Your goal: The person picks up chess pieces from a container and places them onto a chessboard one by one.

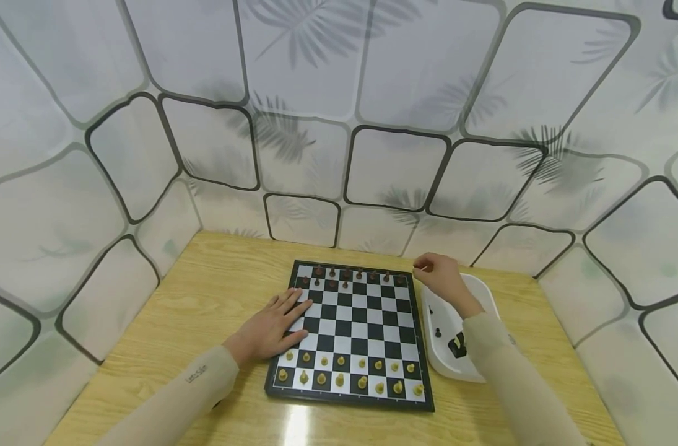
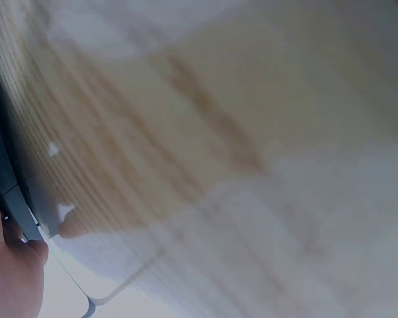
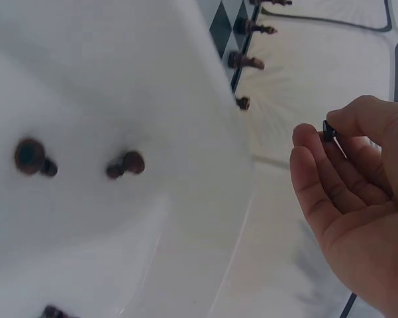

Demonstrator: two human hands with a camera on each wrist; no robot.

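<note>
A black-and-white chessboard [image 1: 351,314] lies on the wooden table. My left hand [image 1: 269,328] rests on its left edge, fingers spread and straight; part of that hand [image 2: 16,281] shows at the lower left of the left wrist view. Beyond the board's far right corner, above the white tray [image 1: 482,286], my right hand [image 1: 440,277] pinches a small dark chess piece [image 3: 329,131] between thumb and fingertips. Dark red-brown pieces [image 1: 359,272] line the far row, with several more in the row before it, on the left. Yellow pieces [image 1: 340,379] fill the two near rows.
Inside the tray, right of the board, lie a few loose dark chess pieces [image 1: 438,332] and a black-and-yellow item [image 1: 457,347], partly hidden by the right sleeve. A patterned wall covering [image 1: 397,167] stands behind the table [image 1: 221,266] and at both sides.
</note>
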